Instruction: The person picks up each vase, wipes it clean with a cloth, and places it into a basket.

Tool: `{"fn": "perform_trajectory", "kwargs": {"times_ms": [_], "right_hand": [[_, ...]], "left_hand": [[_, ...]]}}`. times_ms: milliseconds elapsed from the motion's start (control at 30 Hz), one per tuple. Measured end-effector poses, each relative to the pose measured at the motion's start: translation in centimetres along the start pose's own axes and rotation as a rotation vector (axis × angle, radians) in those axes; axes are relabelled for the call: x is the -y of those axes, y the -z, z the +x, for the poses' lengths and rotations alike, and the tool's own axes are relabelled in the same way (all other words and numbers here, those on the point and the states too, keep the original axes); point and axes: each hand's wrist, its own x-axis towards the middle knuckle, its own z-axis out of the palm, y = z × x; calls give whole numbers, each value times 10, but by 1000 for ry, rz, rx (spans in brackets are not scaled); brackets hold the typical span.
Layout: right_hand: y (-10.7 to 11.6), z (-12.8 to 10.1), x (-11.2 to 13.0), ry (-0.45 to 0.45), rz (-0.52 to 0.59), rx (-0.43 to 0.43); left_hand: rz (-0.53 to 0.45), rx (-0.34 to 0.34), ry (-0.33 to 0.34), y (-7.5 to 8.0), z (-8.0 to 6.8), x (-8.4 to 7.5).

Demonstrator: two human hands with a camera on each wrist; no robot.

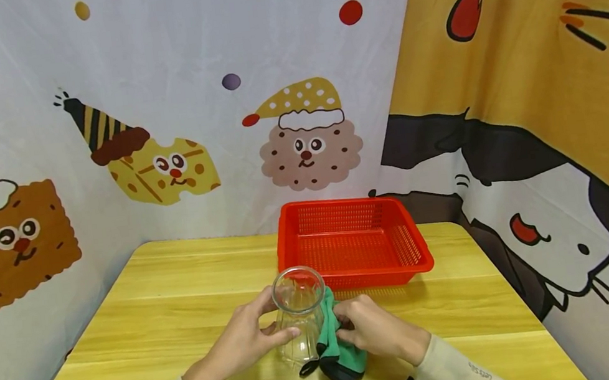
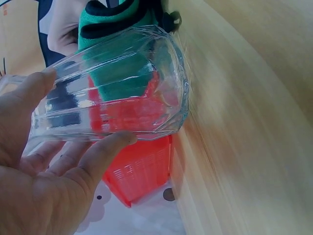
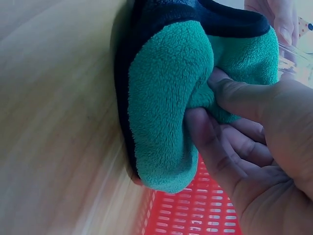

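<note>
A clear faceted glass (image 1: 299,316) stands on the wooden table (image 1: 144,315), and my left hand (image 1: 246,346) grips it from the left with fingers wrapped round its side. The left wrist view shows the glass (image 2: 117,93) close up between thumb and fingers. My right hand (image 1: 373,329) pinches a green fleece cloth with a dark edge (image 1: 334,343) and holds it against the right side of the glass. In the right wrist view the cloth (image 3: 171,98) is bunched in my fingers, its lower part on the table.
A red plastic mesh basket (image 1: 418,246) with nothing in it sits just behind the hands, towards the back right. Printed curtains close off the back and both sides of the table. Bare tabletop lies to the left (image 1: 129,335).
</note>
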Motion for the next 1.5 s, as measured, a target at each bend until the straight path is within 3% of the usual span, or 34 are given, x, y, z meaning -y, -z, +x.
{"fn": "perform_trajectory", "kwargs": {"times_ms": [900, 1200, 1500], "right_hand": [[11, -5, 13, 124, 120, -200], [15, -1, 17, 220, 93, -309], [20, 0, 24, 242, 121, -361]], "left_hand": [[23, -3, 11, 0, -1, -1], [27, -8, -26, 1, -2, -2], [19, -3, -22, 0, 0, 0]]}}
